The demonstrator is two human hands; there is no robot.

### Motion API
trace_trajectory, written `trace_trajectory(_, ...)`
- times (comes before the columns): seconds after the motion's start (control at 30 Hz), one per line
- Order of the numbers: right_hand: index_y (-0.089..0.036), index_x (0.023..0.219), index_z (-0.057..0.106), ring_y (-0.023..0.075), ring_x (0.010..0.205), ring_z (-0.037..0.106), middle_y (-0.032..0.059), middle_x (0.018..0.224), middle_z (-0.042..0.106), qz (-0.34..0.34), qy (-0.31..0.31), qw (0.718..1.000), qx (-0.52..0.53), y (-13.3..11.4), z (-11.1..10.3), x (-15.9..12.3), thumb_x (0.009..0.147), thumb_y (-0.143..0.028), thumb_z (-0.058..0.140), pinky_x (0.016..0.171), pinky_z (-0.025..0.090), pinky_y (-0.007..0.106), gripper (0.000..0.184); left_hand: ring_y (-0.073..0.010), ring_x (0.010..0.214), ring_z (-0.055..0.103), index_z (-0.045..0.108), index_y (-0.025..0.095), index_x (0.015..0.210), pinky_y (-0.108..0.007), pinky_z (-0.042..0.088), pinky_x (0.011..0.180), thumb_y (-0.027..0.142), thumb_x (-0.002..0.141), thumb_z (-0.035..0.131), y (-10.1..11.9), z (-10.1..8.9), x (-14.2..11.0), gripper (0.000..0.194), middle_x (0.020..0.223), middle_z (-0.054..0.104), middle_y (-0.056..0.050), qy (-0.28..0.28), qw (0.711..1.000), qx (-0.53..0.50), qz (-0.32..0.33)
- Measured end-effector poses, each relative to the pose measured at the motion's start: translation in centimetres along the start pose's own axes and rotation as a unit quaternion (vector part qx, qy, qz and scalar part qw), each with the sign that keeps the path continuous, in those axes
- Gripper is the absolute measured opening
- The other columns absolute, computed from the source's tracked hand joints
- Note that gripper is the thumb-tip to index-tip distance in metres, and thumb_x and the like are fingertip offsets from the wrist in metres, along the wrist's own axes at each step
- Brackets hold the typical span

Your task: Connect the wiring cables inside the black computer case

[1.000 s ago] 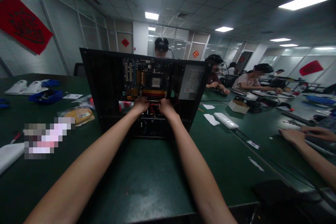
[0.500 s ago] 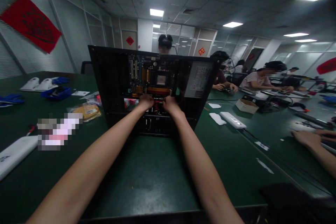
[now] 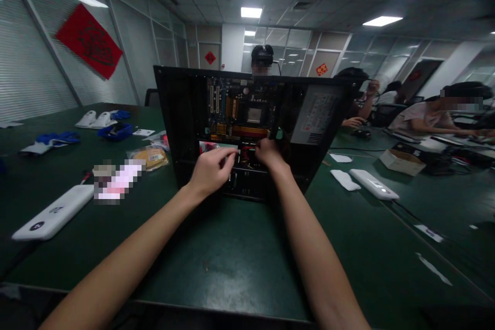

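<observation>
Well to the left of your hands, a white power bank [image 3: 54,211] lies on the table [image 3: 216,273]; nearer them sits a yellow packet [image 3: 150,157]. Your left hand [image 3: 212,169] has its fingers bent toward the thumb, partly closed; whether it pinches anything, you cannot tell. Directly ahead of both hands stands the open black computer case [image 3: 290,99], its motherboard [image 3: 253,105] above them. Your right hand [image 3: 269,154] curls inside beside red wires [image 3: 247,153], fingertips hidden, its hold unclear. Farther right of it lies a white device [image 3: 373,184].
</observation>
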State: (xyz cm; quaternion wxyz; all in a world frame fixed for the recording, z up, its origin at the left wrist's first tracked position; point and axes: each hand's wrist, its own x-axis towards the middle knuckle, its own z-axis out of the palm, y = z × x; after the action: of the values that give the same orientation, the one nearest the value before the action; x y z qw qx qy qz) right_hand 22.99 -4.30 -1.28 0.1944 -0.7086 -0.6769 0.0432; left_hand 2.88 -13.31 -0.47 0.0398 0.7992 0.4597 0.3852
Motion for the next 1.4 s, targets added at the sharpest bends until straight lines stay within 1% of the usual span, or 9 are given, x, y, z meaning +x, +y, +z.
trace_trajectory(0.1,-0.010,0.113,0.074,0.0229,0.104,0.069,0.0191,0.111,0.072,-0.003,-0.003,1.000,-0.003,0.0,0.1,0.1,0.093,-0.014,0.051,0.088,0.049,0.025,0.031,-0.0265,0.108,0.066,0.072,0.024,0.119,-0.036,0.052,0.094,0.046,0.092,0.043,-4.0,-5.0,-7.0,0.045,0.120,0.073,-0.005,-0.053,0.994,0.065,-0.076)
trace_trajectory(0.2,-0.009,0.112,0.074,0.0249,0.104,0.069,0.0209,0.111,0.072,-0.002,-0.009,1.000,-0.003,0.0,0.2,0.2,0.092,-0.014,0.052,0.087,0.050,0.027,0.030,-0.0295,0.100,0.067,0.065,0.022,0.129,-0.037,0.055,0.082,0.052,0.087,0.043,-9.8,-9.6,-13.3,0.056,0.120,0.071,-0.008,-0.055,0.959,0.169,-0.222)
trace_trajectory(0.27,-0.009,0.111,0.074,0.0254,0.104,0.069,0.0210,0.111,0.072,-0.003,-0.007,1.000,-0.002,0.1,0.3,0.2,0.092,-0.015,0.053,0.086,0.050,0.027,0.029,-0.0319,0.095,0.067,0.059,0.013,0.134,-0.041,0.053,0.082,0.051,0.088,0.035,-13.1,-11.8,-16.3,0.065,0.110,0.071,-0.014,-0.032,0.911,0.262,-0.317)
trace_trajectory(0.37,-0.010,0.110,0.074,0.0250,0.104,0.069,0.0199,0.111,0.072,0.002,-0.004,1.000,0.001,0.1,0.4,0.1,0.092,-0.017,0.054,0.087,0.050,0.027,0.028,-0.0319,0.093,0.065,0.044,0.010,0.146,-0.041,0.053,0.081,0.048,0.089,0.028,-15.9,-13.6,-18.4,0.071,0.103,0.069,-0.014,-0.072,0.871,0.308,-0.375)
trace_trajectory(0.5,-0.011,0.110,0.074,0.0254,0.104,0.070,0.0199,0.110,0.073,-0.001,-0.007,1.000,-0.001,0.1,0.2,-0.1,0.092,-0.015,0.052,0.085,0.051,0.027,0.029,-0.0319,0.103,0.063,0.034,0.011,0.153,-0.040,0.051,0.085,0.048,0.091,0.024,-16.5,-13.6,-18.2,0.073,0.110,0.066,-0.015,-0.125,0.852,0.331,-0.386)
trace_trajectory(0.67,-0.011,0.111,0.075,0.0260,0.104,0.070,0.0204,0.111,0.072,-0.001,-0.011,1.000,-0.014,0.1,0.1,0.0,0.092,-0.015,0.050,0.084,0.051,0.028,0.031,-0.0350,0.111,0.061,0.031,0.009,0.155,-0.044,0.050,0.090,0.047,0.093,0.020,-15.8,-13.1,-17.5,0.074,0.121,0.063,-0.020,-0.151,0.838,0.353,-0.388)
trace_trajectory(1.0,-0.010,0.111,0.074,0.0261,0.105,0.069,0.0207,0.110,0.072,-0.005,-0.009,1.000,-0.016,0.4,0.6,0.4,0.092,-0.016,0.051,0.087,0.051,0.029,0.030,-0.0339,0.103,0.064,0.047,0.009,0.147,-0.043,0.049,0.089,0.043,0.095,0.014,-16.2,-13.0,-17.7,0.071,0.111,0.067,-0.020,-0.187,0.829,0.386,-0.359)
trace_trajectory(1.17,-0.010,0.111,0.074,0.0264,0.104,0.069,0.0216,0.110,0.072,-0.008,-0.004,1.000,-0.022,0.4,0.6,0.4,0.092,-0.017,0.051,0.086,0.051,0.028,0.030,-0.0355,0.108,0.065,0.027,0.008,0.156,-0.043,0.050,0.089,0.046,0.093,0.027,-15.8,-13.3,-16.8,0.073,0.124,0.066,-0.020,-0.134,0.847,0.349,-0.378)
trace_trajectory(1.4,-0.011,0.112,0.074,0.0253,0.103,0.069,0.0204,0.111,0.072,-0.007,-0.003,1.000,-0.022,0.6,0.8,0.4,0.093,-0.019,0.051,0.085,0.051,0.027,0.030,-0.0425,0.109,0.065,0.023,0.013,0.157,-0.047,0.050,0.086,0.063,0.091,0.029,-16.2,-13.7,-14.4,0.083,0.132,0.061,-0.026,-0.194,0.837,0.335,-0.386)
